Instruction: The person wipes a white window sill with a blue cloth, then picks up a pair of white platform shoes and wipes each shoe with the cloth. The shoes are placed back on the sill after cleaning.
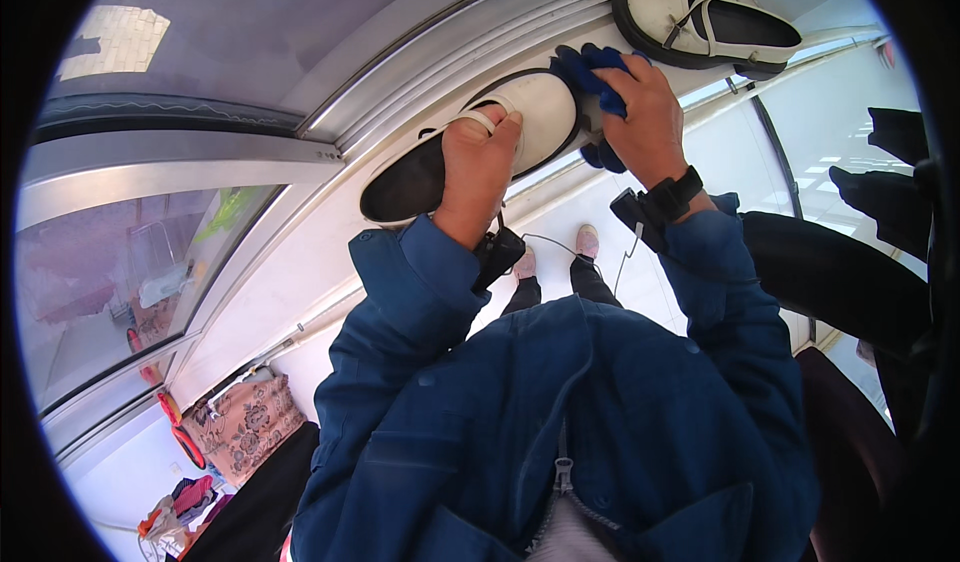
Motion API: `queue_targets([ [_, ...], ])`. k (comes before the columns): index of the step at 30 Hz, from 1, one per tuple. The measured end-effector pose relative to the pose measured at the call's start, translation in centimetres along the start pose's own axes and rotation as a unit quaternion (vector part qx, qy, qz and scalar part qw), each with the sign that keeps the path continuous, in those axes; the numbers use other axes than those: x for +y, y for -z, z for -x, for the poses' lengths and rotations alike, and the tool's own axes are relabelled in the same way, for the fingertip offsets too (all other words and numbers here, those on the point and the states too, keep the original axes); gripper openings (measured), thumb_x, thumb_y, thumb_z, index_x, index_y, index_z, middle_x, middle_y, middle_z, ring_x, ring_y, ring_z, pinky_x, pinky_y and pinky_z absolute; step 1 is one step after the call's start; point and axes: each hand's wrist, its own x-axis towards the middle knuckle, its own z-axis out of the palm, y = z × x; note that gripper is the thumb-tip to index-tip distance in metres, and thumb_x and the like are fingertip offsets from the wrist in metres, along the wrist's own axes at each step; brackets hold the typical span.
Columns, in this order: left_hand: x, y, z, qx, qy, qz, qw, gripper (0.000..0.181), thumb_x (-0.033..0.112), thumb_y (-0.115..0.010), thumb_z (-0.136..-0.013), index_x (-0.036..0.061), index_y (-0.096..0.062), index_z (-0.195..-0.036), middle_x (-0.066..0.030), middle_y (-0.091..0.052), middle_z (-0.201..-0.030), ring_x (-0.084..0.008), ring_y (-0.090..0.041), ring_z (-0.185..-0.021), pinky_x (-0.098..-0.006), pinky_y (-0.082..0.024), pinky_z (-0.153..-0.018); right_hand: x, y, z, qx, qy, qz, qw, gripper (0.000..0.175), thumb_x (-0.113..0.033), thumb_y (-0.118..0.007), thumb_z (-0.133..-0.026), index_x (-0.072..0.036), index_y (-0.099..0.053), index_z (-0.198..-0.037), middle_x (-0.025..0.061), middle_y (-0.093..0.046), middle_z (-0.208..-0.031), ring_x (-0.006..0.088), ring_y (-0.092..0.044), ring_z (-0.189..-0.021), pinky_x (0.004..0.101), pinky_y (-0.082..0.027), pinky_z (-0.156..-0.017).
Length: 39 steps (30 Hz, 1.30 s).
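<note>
My left hand (484,161) grips a white strapped shoe (544,116) with a black sole and dark insole, its thumb near the strap. That shoe is over the window sill (322,209), toe towards my right hand. A dark blue cloth (592,74) is bunched in my right hand (645,116), right at the shoe's toe. Whether the cloth presses on the toe cannot be made out. Beyond my right hand, a second white strapped shoe (709,26) rests on the sill, with dark marks on its upper.
A sliding window with a metal frame (247,161) borders the sill. Black garments (840,262) hang at the right. Thin cables run from devices on both wrists. At the lower left are a floral-patterned fabric item (244,427) and a heap of clothes (180,513).
</note>
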Motion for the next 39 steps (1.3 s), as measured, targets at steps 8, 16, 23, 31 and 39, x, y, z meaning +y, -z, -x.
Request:
queue_targets([
  [8,-0.4,-0.3,0.8,0.013,-0.048,-0.076,0.996,0.017,0.007,-0.060,-0.093,-0.0013,-0.062,-0.079,0.0072,-0.048,-0.066,-0.0015,-0.038,-0.059,-0.0215,-0.029,-0.050,-3.3,0.3,0.7,-0.031,-0.074,-0.214,0.974,0.037,-0.016,-0.070,-0.080,-0.008,-0.066,-0.116,0.0181,-0.053,-0.120,0.0354,-0.056,-0.107,0.0404,-0.048,-0.091],
  [16,-1.3,-0.9,1.6,0.010,-0.121,-0.125,0.985,0.014,0.008,-0.061,-0.091,-0.0010,-0.063,-0.080,-0.0073,-0.050,-0.059,-0.0142,-0.041,-0.054,-0.0295,-0.039,-0.052,-4.5,-0.2,0.6,0.007,0.091,-0.133,0.987,0.022,-0.017,-0.066,-0.085,-0.007,-0.070,-0.104,0.0158,-0.056,-0.118,0.0340,-0.056,-0.105,0.0397,-0.049,-0.087],
  [23,-1.7,-1.1,1.9,0.024,-0.131,-0.149,0.980,0.018,0.009,-0.062,-0.090,0.0006,-0.060,-0.074,-0.0157,-0.045,-0.057,-0.0228,-0.038,-0.050,-0.0335,-0.039,-0.050,-4.3,0.9,-0.1,0.030,0.159,-0.036,0.986,0.016,-0.008,-0.069,-0.076,-0.010,-0.072,-0.091,0.0089,-0.062,-0.109,0.0319,-0.059,-0.094,0.0389,-0.053,-0.069],
  [31,-1.0,-1.2,2.0,0.025,-0.122,-0.154,0.980,0.021,0.009,-0.061,-0.089,0.0001,-0.057,-0.071,-0.0142,-0.042,-0.055,-0.0209,-0.036,-0.049,-0.0330,-0.036,-0.048,-5.0,0.4,0.8,0.052,0.189,-0.016,0.981,0.016,-0.007,-0.069,-0.071,-0.010,-0.072,-0.087,0.0082,-0.064,-0.104,0.0315,-0.059,-0.089,0.0371,-0.053,-0.068],
  [39,-0.8,-1.1,2.1,0.026,-0.127,-0.154,0.980,0.020,0.009,-0.061,-0.090,-0.0006,-0.059,-0.073,-0.0112,-0.041,-0.054,-0.0157,-0.036,-0.049,-0.0321,-0.036,-0.048,-3.5,0.9,0.1,0.092,0.066,0.017,0.993,0.015,-0.005,-0.067,-0.075,-0.011,-0.073,-0.088,0.0080,-0.064,-0.105,0.0324,-0.059,-0.089,0.0401,-0.053,-0.067],
])
